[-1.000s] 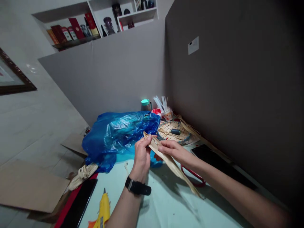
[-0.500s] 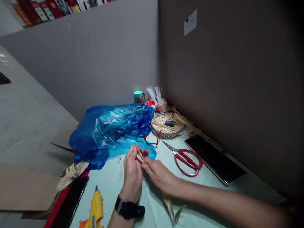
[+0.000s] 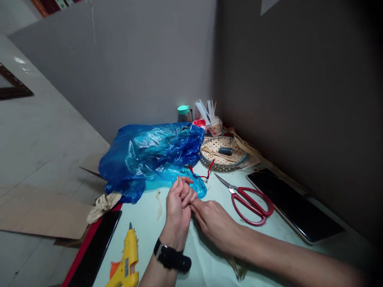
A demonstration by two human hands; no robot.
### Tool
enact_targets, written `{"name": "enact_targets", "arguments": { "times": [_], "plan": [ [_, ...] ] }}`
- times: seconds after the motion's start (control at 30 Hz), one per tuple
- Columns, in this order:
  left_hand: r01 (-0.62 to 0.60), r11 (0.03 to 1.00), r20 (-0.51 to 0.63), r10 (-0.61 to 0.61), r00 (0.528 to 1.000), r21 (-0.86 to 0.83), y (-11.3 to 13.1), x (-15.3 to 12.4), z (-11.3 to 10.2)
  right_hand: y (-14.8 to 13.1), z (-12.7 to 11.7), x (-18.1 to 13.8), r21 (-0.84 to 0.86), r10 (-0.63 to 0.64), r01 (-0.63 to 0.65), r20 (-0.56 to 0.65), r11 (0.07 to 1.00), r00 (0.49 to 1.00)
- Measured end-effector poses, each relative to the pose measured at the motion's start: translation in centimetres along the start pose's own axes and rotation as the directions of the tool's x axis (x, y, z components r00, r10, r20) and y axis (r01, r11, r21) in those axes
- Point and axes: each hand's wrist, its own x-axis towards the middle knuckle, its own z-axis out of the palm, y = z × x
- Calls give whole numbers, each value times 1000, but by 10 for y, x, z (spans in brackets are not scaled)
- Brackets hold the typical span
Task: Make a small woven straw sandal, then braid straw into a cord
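Note:
My left hand, with a black watch on its wrist, is closed around a tan dried husk strip. Only the strip's tip shows above the fingers; the rest is hidden in the fist. Just to the right, my right hand is closed in a pinch against the left hand's lower fingers, at the strip's other end, which is barely visible. Red-handled scissors lie to the right of both hands. Below my right forearm, more dried husk pieces partly show. A small husk scrap lies left of my left hand.
A blue plastic bag spreads behind the hands. Beyond the scissors are a woven basket holding a dark thread spool, and a phone. A yellow glue gun and a black flat device lie front left.
My left fingers have curled closed over the husk strip, covering most of it. My right hand has stayed pinched beside it. The whole view has shifted, so things sit further right.

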Motion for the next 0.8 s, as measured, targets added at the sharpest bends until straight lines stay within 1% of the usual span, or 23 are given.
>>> {"name": "enact_targets", "arguments": {
  "times": [0.1, 0.2, 0.27, 0.3, 0.37, 0.43, 0.47, 0.53, 0.57, 0.63, 0.7, 0.8],
  "plan": [
    [3, 1000, 61, -1, 998, -20, 4, 0, 1, -1, -7, 1, 51, 6, -5, -21, 999, 1000],
    [20, 998, 51, -17, 999, -56, 10, 0, 1, 0, -23, 5, 131, -37, 35, 14, 991, 999],
    [20, 999, 38, -18, 999, -40, 12, -1, 1, 2, -37, 8, 219, -48, 42, 20, 975, 999],
    [20, 1000, 42, -19, 999, -18, 12, -1, 1, 3, -45, 10, 268, -41, 42, -8, 963, 999],
    [26, 999, 77, -29, 997, 48, 11, -3, 2, 6, -60, 13, 365, -12, 58, -128, 929, 992],
    [68, 987, 150, -90, 985, 147, 9, -6, 5, 8, -70, 14, 430, -1, 110, -245, 896, 970],
    [97, 976, 190, -135, 972, 196, 7, -8, 6, 9, -73, 15, 443, -20, 145, -274, 885, 962],
    [145, 951, 253, -216, 943, 272, 3, -11, 9, 14, -75, 17, 445, -85, 210, -285, 870, 955],
    [149, 946, 273, -230, 934, 289, 1, -12, 10, 16, -74, 18, 448, -114, 235, -281, 862, 953],
    [127, 952, 284, -208, 936, 279, -2, -13, 11, 22, -71, 21, 470, -137, 261, -282, 843, 950],
    [124, 956, 273, -198, 942, 267, -5, -13, 10, 25, -69, 24, 510, -103, 251, -300, 823, 948],
    [128, 936, 236, -213, 948, 328, -11, -13, 8, 26, -71, 25, 567, 37, 164, -327, 807, 944]
  ]
}}
